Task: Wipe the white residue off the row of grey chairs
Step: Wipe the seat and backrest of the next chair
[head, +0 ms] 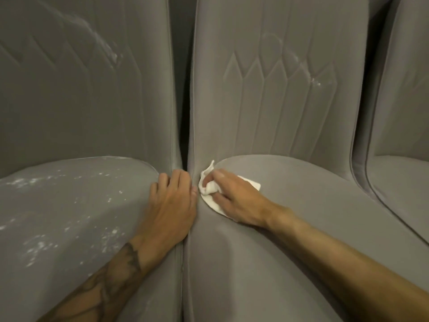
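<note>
As the white cloth (pixel 207 188) looks soft and limp, the right-hand grip (pixel 234 198) holds it bunched at the rear left corner of the middle seat (pixel 313 205).

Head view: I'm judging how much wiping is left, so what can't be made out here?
Head view: the right hand, gripping the white cloth, hides part of it and the middle seat beneath.
Head view: the left hand covers the left chair's seat edge.
Head view: the right chair is cut by the right edge; its residue cannot be told.
Head view: backrest tops are cut by the top edge.
</note>
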Demonstrator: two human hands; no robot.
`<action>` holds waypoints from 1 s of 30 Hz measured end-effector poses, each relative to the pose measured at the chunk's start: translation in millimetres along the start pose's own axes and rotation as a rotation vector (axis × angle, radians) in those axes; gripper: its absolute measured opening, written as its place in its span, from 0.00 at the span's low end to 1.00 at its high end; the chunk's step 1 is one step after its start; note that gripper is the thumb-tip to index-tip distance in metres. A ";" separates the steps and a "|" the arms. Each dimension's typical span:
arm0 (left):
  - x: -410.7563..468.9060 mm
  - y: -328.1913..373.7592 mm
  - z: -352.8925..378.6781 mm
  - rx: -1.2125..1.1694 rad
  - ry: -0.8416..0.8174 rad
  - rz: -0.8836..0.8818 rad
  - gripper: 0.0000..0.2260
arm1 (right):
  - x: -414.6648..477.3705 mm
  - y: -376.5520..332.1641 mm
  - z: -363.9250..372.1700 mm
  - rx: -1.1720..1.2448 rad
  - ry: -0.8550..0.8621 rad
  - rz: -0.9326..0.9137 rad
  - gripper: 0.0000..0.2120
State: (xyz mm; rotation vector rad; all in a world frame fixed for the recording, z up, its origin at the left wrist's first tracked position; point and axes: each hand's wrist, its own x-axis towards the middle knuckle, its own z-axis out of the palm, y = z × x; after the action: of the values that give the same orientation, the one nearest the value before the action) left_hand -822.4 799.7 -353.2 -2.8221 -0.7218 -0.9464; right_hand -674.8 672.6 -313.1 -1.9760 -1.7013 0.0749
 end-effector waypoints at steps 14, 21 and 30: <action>-5.6 -2.8 -9.3 -0.134 -0.085 -0.033 0.11 | -13.8 -15.1 -12.8 -0.028 -0.133 0.012 0.12; -2.4 -2.9 -5.6 -0.150 -0.045 -0.018 0.08 | -3.2 -5.9 0.0 -0.023 -0.013 -0.057 0.11; -0.1 5.3 -18.7 -0.178 -0.195 -0.149 0.11 | 8.0 24.8 -26.9 0.101 -0.027 -0.177 0.07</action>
State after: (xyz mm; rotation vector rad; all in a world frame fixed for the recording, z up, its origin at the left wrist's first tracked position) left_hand -830.3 790.8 -337.8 -3.0859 -0.9242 -0.7992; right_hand -640.7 668.9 -298.1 -1.7521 -1.8453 0.1225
